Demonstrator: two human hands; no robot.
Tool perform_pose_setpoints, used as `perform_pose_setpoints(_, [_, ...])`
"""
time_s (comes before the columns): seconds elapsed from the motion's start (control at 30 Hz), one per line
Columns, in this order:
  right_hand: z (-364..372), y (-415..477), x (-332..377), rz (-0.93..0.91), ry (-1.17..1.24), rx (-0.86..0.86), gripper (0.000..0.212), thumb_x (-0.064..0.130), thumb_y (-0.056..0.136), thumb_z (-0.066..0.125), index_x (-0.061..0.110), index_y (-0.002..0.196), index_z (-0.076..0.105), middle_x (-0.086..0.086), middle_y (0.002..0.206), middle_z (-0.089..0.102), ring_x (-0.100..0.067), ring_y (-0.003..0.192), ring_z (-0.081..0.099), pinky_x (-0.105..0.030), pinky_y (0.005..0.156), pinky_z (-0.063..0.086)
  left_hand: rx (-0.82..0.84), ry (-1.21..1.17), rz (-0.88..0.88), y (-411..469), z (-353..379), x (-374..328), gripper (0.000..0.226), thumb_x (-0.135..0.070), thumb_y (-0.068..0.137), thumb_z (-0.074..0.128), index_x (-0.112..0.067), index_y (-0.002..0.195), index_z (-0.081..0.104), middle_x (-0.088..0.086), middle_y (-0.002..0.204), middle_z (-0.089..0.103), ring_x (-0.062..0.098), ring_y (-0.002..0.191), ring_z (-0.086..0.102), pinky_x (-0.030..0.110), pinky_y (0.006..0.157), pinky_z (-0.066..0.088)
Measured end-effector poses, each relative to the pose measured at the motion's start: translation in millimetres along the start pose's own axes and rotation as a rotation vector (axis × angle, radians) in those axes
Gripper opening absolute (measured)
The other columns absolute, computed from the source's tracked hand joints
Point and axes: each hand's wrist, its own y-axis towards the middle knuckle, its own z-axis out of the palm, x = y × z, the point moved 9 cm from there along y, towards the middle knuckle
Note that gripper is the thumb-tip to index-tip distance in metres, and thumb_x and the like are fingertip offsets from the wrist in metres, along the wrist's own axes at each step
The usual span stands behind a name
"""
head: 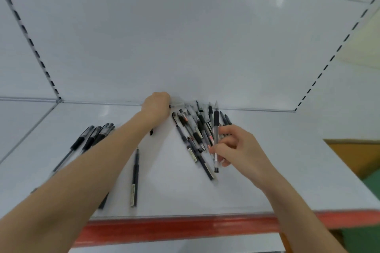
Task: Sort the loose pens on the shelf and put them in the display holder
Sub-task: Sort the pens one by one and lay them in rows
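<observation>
Several black and clear pens lie in a loose pile [194, 131] at the back middle of the white shelf [267, 170]. My right hand [234, 150] pinches one clear pen with a black grip [216, 127], held upright over the pile's right side. My left hand [157, 106] reaches to the shelf's back edge, left of the pile, fingers curled; what it holds is hidden. A row of several black pens [90, 137] lies at the left, partly under my left forearm. A single black pen [134, 178] lies alone in the middle. No display holder shows.
The shelf has a red front strip [185, 228] and a white back panel [185, 47] with slotted uprights at both sides. Beyond the shelf's right end, a brown and green floor area [362, 162] is visible.
</observation>
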Motion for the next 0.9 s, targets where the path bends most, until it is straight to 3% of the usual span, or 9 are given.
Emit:
perform_pose_setpoints(0.07, [-2, -2, 2, 0.009, 0.031, -0.024, 0.022, 0.003, 0.081, 0.057, 0.012, 0.101, 0.056, 0.0, 0.06, 0.067, -0.007, 0.052, 0.057, -0.019, 0.051, 0.048, 0.001, -0.262, -0.025, -4, -6, 1, 0.026, -0.004, 0.088, 0.051, -0.002, 0.113, 0.057, 0.015, 0.106, 0.063, 0.029, 0.095, 0.062, 0.03, 0.078, 0.048])
perform_pose_setpoints(0.17, [-2, -7, 14, -0.02, 0.093, -0.068, 0.008, 0.007, 0.087, 0.052, 0.012, 0.09, 0.057, -0.005, 0.059, 0.064, -0.005, 0.045, 0.054, -0.019, 0.046, 0.042, 0.092, -0.986, -0.141, -30, -19, -2, 0.03, 0.0, 0.086, 0.055, -0.008, 0.114, 0.06, 0.007, 0.074, 0.06, 0.009, 0.055, 0.061, 0.015, 0.053, 0.051])
perform_pose_setpoints(0.23, [0, -14, 27, -0.082, 0.088, -0.078, 0.01, 0.012, 0.089, 0.052, 0.016, 0.082, 0.057, -0.004, 0.052, 0.058, -0.008, 0.042, 0.049, -0.019, 0.045, 0.039, 0.16, -1.338, -0.177, -51, -28, -9, 0.027, 0.002, 0.086, 0.053, -0.01, 0.109, 0.062, 0.006, 0.071, 0.058, 0.009, 0.053, 0.057, 0.015, 0.052, 0.05])
perform_pose_setpoints(0.37, [15, -30, 53, -0.194, 0.092, -0.025, 0.017, 0.016, 0.09, 0.053, 0.015, 0.074, 0.057, -0.001, 0.041, 0.049, -0.007, 0.035, 0.04, -0.015, 0.04, 0.034, 0.156, -1.711, -0.19, -83, -48, -8, 0.015, -0.002, 0.088, 0.052, -0.012, 0.093, 0.063, 0.003, 0.066, 0.061, 0.012, 0.057, 0.059, 0.019, 0.059, 0.052])
perform_pose_setpoints(0.53, [38, -39, 70, -0.271, 0.067, 0.065, 0.018, 0.023, 0.09, 0.054, 0.019, 0.073, 0.06, -0.001, 0.041, 0.05, -0.005, 0.031, 0.038, -0.016, 0.038, 0.033, 0.055, -1.82, -0.161, -105, -63, 1, 0.01, -0.006, 0.089, 0.053, -0.014, 0.086, 0.058, 0.001, 0.061, 0.062, 0.01, 0.054, 0.06, 0.018, 0.057, 0.053])
perform_pose_setpoints(0.9, [48, -44, 72, -0.268, 0.075, 0.113, 0.018, 0.023, 0.09, 0.052, 0.022, 0.074, 0.06, -0.001, 0.04, 0.049, -0.006, 0.03, 0.035, -0.016, 0.037, 0.031, -0.049, -1.743, -0.09, -118, -72, 9, 0.01, -0.004, 0.088, 0.054, -0.014, 0.088, 0.058, 0.0, 0.06, 0.062, 0.011, 0.059, 0.06, 0.019, 0.059, 0.052])
